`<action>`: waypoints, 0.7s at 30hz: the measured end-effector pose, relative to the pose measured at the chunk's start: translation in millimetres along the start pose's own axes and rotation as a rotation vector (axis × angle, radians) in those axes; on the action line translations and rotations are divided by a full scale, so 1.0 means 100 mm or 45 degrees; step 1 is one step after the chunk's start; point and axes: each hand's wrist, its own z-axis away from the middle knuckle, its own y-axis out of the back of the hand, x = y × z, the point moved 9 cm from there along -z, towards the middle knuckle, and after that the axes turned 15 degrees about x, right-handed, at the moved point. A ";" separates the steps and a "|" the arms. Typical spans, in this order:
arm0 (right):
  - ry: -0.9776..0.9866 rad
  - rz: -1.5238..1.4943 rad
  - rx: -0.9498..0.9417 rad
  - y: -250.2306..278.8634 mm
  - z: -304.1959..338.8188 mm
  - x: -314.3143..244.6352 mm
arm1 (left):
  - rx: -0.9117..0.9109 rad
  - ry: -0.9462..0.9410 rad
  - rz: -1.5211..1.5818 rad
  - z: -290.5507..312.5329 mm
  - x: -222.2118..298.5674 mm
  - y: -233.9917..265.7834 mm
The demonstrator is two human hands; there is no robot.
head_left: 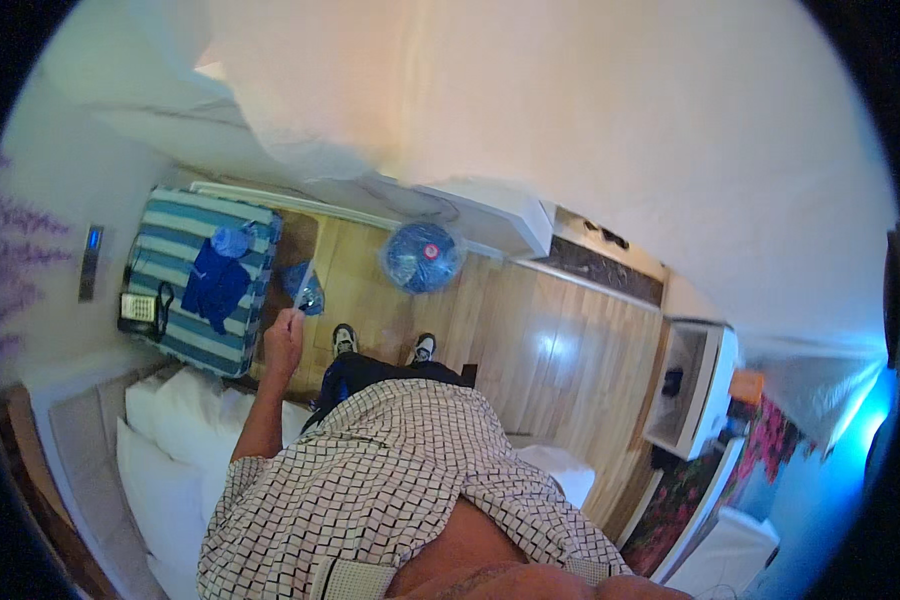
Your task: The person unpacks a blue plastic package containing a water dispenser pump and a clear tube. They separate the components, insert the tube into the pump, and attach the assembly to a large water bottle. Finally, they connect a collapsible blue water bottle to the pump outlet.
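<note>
My left hand (284, 338) is held out at the left of my body, its fingers closed on a thin whitish strip (308, 280) that points up and away. What kind of thing the strip is, I cannot make out. Beyond it, a shiny blue bag-like thing (312, 297) appears low down near the floor. Left of the hand stands a blue-and-white striped seat (160, 240). On that seat lie a dark blue cloth (218, 285), a lighter blue bundle (232, 241) and a telephone (140, 310). My right hand does not show.
A round thing in shiny blue plastic (420, 257) stands on the wooden floor (530, 340) past my feet. White pillows (160, 470) lie at the lower left. To the right is a white open-fronted cabinet (692, 390). A large pale expanse (530, 90) fills the top.
</note>
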 end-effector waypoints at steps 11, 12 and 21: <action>-0.007 -0.252 -0.017 -0.27 0.72 0.09 | -0.189 -0.141 0.087 -0.32 0.30 -0.31; -0.056 -0.144 -0.043 -0.33 0.76 0.17 | -0.225 -0.110 0.097 -0.33 0.27 -0.35; -0.361 -0.622 -0.021 -0.89 1.24 0.17 | -0.399 -0.152 0.182 -0.31 0.24 -0.57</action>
